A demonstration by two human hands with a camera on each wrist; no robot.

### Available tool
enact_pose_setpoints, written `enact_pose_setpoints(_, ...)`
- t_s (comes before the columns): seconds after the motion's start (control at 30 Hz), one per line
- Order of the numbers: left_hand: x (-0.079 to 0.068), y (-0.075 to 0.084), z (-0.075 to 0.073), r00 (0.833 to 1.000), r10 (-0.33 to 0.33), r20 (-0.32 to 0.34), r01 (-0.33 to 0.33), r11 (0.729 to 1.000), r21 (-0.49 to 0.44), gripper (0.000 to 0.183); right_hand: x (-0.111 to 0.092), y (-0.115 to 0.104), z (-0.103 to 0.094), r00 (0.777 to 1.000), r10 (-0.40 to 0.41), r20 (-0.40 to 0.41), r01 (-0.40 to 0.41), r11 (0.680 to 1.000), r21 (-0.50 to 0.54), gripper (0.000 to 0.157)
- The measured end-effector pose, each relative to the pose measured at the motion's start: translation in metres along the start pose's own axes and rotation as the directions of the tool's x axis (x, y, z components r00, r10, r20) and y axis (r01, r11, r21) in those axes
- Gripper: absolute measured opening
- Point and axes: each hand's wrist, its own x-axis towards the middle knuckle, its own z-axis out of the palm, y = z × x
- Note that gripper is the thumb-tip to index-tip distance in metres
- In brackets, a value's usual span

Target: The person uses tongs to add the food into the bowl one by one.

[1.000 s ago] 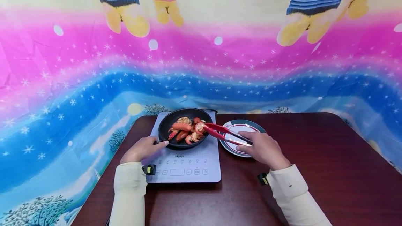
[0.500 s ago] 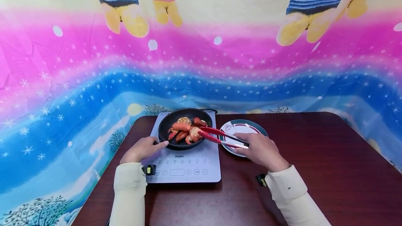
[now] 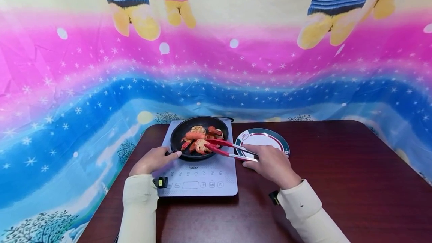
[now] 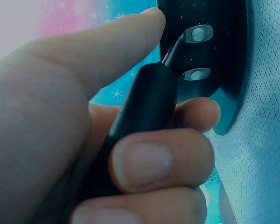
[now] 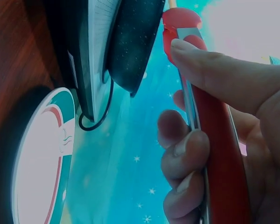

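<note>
My left hand (image 3: 153, 160) grips the black handle (image 4: 147, 102) of a frying pan (image 3: 179, 130), its fingers wrapped round it and the thumb stretched along toward the pan wall. In my right hand (image 3: 271, 162) are red tongs (image 5: 221, 154) with metal edges, their red tips reaching over the pan's near right side. Between those tips is a pink-and-white shrimp (image 3: 201, 146), low in the pan among the other food. A sausage (image 3: 195, 135) lies beside it, with a pale round slice (image 3: 198, 129) behind and darker red pieces (image 3: 214, 130) at the right.
Under the pan is a white induction cooker (image 3: 216, 183), its control panel facing me and a black cord (image 3: 226, 118) at the back. A plate (image 3: 263, 141) with a green rim stands right of the cooker, partly behind my right hand. The dark wooden table (image 3: 337, 168) stretches away rightward.
The right hand has moved left and slightly nearer, carrying the tongs. The shrimp at their tips has shifted from the pan's right side toward its near middle. The left hand stays put.
</note>
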Motion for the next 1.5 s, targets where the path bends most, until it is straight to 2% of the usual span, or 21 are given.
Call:
enact_pose_setpoints(0.57, -0.002, 0.002, -0.001, 1.0, 0.008, 0.006, -0.008, 1.0, -0.006, 0.051, 0.0, -0.004, 0.003, 1.0, 0.013, 0.017, -0.013, 1.0, 0.013, 0.061)
enact_pose_setpoints(1.17, -0.002, 0.001, 0.0, 1.0, -0.018, 0.0, 0.018, 1.0, 0.001, 0.053, 0.0, -0.003, 0.004, 0.999, 0.028, 0.046, -0.03, 0.999, 0.042, 0.064)
enact_pose_setpoints(1.37, -0.002, 0.001, 0.0, 1.0, -0.018, 0.0, 0.018, 1.0, -0.003, 0.053, 0.0, -0.001, -0.001, 0.999, 0.035, 0.041, -0.037, 0.998, 0.056, 0.067)
enact_pose_setpoints(1.5, -0.001, 0.001, 0.0, 1.0, -0.015, 0.001, 0.015, 1.0, -0.001, 0.055, -0.001, 0.006, -0.012, 0.998, 0.054, 0.042, -0.056, 0.998, 0.038, 0.074)
